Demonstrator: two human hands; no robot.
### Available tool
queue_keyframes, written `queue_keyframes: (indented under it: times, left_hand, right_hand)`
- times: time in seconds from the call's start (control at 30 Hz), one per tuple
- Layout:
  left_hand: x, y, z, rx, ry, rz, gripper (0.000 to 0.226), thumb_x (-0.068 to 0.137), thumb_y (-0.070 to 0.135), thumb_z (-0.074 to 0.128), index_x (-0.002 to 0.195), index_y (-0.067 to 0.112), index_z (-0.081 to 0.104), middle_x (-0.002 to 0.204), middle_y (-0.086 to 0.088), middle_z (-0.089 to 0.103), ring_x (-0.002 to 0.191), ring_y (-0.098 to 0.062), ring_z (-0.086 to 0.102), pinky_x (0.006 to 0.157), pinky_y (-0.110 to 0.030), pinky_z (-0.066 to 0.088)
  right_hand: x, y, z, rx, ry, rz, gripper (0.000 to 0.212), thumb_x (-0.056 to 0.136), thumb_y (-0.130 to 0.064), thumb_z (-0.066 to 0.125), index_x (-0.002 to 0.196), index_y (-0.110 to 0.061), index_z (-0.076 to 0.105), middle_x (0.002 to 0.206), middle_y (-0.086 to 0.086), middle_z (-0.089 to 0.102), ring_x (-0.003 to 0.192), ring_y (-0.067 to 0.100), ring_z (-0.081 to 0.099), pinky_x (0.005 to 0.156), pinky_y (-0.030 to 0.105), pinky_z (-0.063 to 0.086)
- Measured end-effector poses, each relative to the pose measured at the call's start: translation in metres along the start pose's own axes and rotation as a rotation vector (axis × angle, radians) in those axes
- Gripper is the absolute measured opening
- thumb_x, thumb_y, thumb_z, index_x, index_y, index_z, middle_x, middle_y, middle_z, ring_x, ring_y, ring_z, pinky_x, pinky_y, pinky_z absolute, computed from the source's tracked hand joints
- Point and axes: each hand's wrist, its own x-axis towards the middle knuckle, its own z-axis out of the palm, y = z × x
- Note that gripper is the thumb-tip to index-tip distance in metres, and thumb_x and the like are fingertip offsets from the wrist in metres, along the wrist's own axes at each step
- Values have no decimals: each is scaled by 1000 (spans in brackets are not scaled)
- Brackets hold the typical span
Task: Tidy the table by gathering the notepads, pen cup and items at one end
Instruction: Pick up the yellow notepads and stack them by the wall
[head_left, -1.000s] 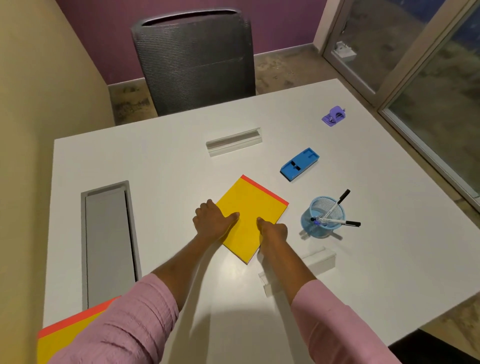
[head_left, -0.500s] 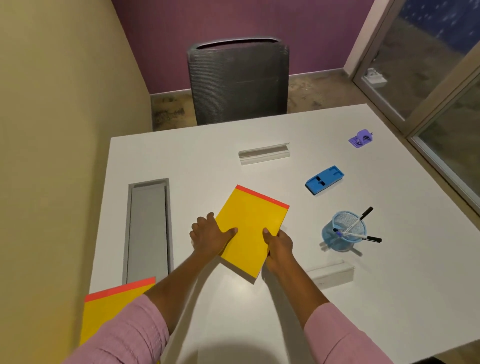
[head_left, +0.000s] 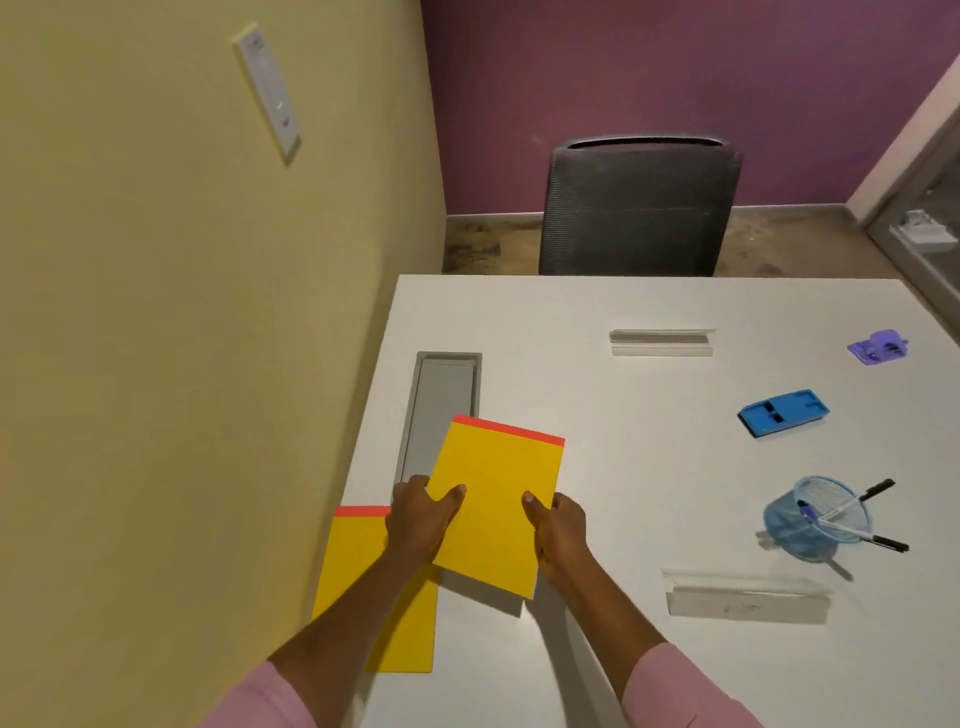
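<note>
- The yellow notepad (head_left: 498, 506), red binding strip at its far edge, is being held between both hands. Its near edge looks raised, since a shadow is falling on the counter (head_left: 649, 467) beneath it.
- The left hand (head_left: 418, 519) is gripping the pad's left edge and the right hand (head_left: 558, 530) its right edge. Thumbs are lying on the cover, and the fingers (head_left: 410, 486) are curling round the edges, clamped on the pad.
- The pad is overlapping the grey cable hatch (head_left: 441, 405) and the far right corner of a second yellow notepad (head_left: 374, 587), which is lying flat at the counter's left edge.
- Judgement: the held pad is going onto the second one as a stack.
- Risk: letting go askew would be leaving the pads crooked.
- Risk: squaring them with a sideways push could be sliding the lower pad off the left edge.
- The blue mesh pen cup (head_left: 800, 525) is sitting well apart to the right and looks tipped, with markers (head_left: 862, 504) poking out. Carrying it carelessly could be spilling them.
- A blue plastic tray (head_left: 784, 413), a small purple item (head_left: 878, 347) and two clear holders (head_left: 660, 343) (head_left: 748, 595) are lying spread across the white counter.
- Room: a yellow wall (head_left: 156, 312) with a white wall plate (head_left: 270, 93) is standing on the left, with a purple wall (head_left: 623, 78) behind a mesh chair (head_left: 641, 208). A glass door (head_left: 924, 234) is showing on the right.
</note>
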Motion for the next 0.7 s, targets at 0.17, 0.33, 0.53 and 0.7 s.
queue_keyframes:
  times: [0.17,0.33,0.53,0.7]
  left_hand:
    - [-16,-50,-28,9,55,-107,73,81,54,66,133,7,47,134,-17,49,119,-35,51,95,-45,46]
    - [-22,-79,-44,148,113,-178,70,88,56,54,134,5,44,132,-19,48,116,-38,51,93,-46,45]
    - [-33,-102,-48,222,141,-257,63,93,53,47,132,5,44,130,-17,50,114,-34,52,90,-44,45]
    - [-36,-121,-51,207,144,-293,56,93,47,50,126,3,46,125,-18,53,109,-34,54,88,-42,46]
  right_hand:
    - [-27,23,44,-38,-125,-39,20,96,-24,57,113,-14,62,109,9,70,93,24,67,84,42,54]
    - [-34,37,74,-227,-218,-9,41,97,-32,53,131,-10,50,129,14,59,113,31,59,100,47,47]
    - [-36,56,91,-544,-249,-4,56,96,-43,51,139,-9,39,139,16,41,127,33,45,104,43,41]
    - [-40,73,98,-636,-245,15,53,93,-45,55,133,-12,44,135,16,43,124,33,46,103,42,42]
